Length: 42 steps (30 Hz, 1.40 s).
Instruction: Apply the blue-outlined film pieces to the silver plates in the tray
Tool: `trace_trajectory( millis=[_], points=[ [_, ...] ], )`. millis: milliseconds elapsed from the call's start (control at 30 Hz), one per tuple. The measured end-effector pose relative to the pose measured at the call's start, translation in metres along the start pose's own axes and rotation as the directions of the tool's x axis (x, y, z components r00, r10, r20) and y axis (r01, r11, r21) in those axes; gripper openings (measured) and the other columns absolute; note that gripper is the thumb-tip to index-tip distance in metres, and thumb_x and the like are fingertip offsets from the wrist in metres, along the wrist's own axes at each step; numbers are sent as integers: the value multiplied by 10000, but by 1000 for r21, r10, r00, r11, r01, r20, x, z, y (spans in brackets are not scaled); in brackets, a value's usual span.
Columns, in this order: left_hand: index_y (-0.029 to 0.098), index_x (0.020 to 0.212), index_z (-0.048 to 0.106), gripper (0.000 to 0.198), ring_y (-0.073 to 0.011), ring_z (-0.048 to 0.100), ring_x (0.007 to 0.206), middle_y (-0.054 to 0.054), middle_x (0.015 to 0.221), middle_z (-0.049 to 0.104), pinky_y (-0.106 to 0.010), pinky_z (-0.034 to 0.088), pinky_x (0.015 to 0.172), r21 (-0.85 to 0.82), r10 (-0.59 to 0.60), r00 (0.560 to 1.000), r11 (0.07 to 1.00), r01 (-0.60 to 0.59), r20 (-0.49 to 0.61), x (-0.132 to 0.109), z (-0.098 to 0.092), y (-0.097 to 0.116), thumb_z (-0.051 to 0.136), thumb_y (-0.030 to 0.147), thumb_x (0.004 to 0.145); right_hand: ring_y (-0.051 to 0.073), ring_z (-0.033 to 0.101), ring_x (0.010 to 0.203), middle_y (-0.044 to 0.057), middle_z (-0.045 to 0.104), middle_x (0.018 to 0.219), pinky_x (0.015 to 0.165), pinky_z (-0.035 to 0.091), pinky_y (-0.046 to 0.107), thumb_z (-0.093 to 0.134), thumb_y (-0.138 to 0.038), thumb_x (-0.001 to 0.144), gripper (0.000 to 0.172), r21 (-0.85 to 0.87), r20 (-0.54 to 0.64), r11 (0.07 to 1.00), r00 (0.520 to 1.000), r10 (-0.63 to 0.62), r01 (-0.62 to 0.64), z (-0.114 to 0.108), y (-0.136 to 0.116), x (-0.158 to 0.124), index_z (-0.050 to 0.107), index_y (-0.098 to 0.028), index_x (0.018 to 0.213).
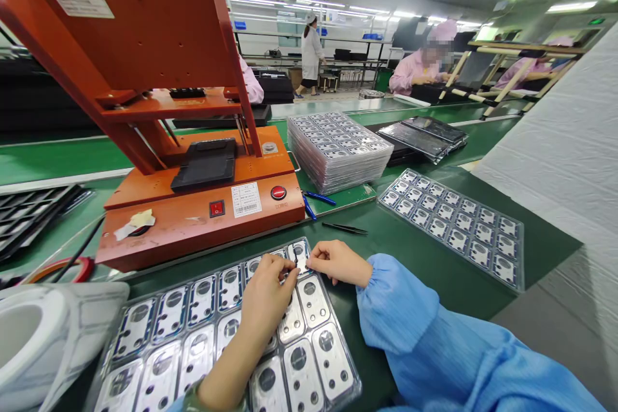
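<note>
A clear tray (199,325) of silvery plates with round holes lies on the green table. Over its upper right corner, my left hand (271,288) is closed, thumb and index finger pinched on something small and dark. My right hand (338,262) is closed in a pinch at the right edge of the same corner plate (300,255); what its fingertips hold, if anything, is too small to make out. The two hands are close together but apart.
An orange press (203,206) stands behind the tray. Stacked trays (338,148), blue-handled pliers (316,198) and black tweezers (345,228) lie beyond my hands. Another filled tray (451,225) is at the right. People sit and stand farther back.
</note>
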<state>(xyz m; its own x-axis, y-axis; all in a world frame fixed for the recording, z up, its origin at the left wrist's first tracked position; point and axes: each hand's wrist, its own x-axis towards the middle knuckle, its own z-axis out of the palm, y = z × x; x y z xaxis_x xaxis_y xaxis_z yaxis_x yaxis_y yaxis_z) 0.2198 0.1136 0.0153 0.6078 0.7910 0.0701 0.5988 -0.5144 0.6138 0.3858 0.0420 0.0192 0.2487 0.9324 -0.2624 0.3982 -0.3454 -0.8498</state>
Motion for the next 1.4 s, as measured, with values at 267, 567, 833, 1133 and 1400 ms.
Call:
trace_trajectory(
  millis=[267, 567, 833, 1133, 1400],
  points=[
    [245, 780, 633, 139, -173, 618, 734, -4, 885, 602, -308, 469, 674, 1, -6, 1000, 1000, 6, 0, 0, 0, 0, 530, 335, 804, 26, 463, 325, -74, 559, 552, 334, 381, 130, 621, -258, 802, 117, -8, -2, 1000, 1000, -16, 16, 1, 2, 0, 614, -159, 740],
    [239, 785, 639, 144, -172, 610, 724, -4, 872, 591, -317, 476, 683, -14, 17, 999, 1000, -18, -27, -1, 2, -3, 534, 335, 801, 23, 468, 330, -67, 580, 593, 323, 386, 124, 610, -252, 804, 103, -10, -3, 1000, 1000, -30, 29, 1, 3, 1, 617, -159, 759],
    [248, 785, 629, 138, -175, 611, 728, -5, 867, 596, -307, 475, 674, 5, 26, 999, 1000, -26, -37, -2, 2, -3, 524, 334, 807, 22, 465, 337, -60, 581, 597, 319, 382, 119, 628, -265, 804, 118, -15, -8, 1000, 1000, -17, 17, 1, 2, 0, 621, -156, 757],
    [240, 790, 623, 135, -182, 608, 746, -11, 866, 583, -325, 476, 710, -17, 23, 1000, 1000, -23, -21, -1, 3, -2, 522, 327, 810, 36, 467, 338, -58, 563, 585, 299, 381, 132, 615, -263, 798, 116, -6, 0, 1000, 1000, -11, 11, 0, 0, -2, 612, -156, 753],
    [235, 795, 628, 123, -173, 614, 741, -10, 884, 591, -308, 470, 680, -7, 26, 999, 1000, -26, -21, -2, 3, -2, 532, 309, 813, 38, 482, 388, -47, 588, 623, 313, 406, 119, 605, -209, 774, 61, -9, -3, 1000, 1000, -21, 21, 0, 0, -2, 629, -154, 767]
  ],
)
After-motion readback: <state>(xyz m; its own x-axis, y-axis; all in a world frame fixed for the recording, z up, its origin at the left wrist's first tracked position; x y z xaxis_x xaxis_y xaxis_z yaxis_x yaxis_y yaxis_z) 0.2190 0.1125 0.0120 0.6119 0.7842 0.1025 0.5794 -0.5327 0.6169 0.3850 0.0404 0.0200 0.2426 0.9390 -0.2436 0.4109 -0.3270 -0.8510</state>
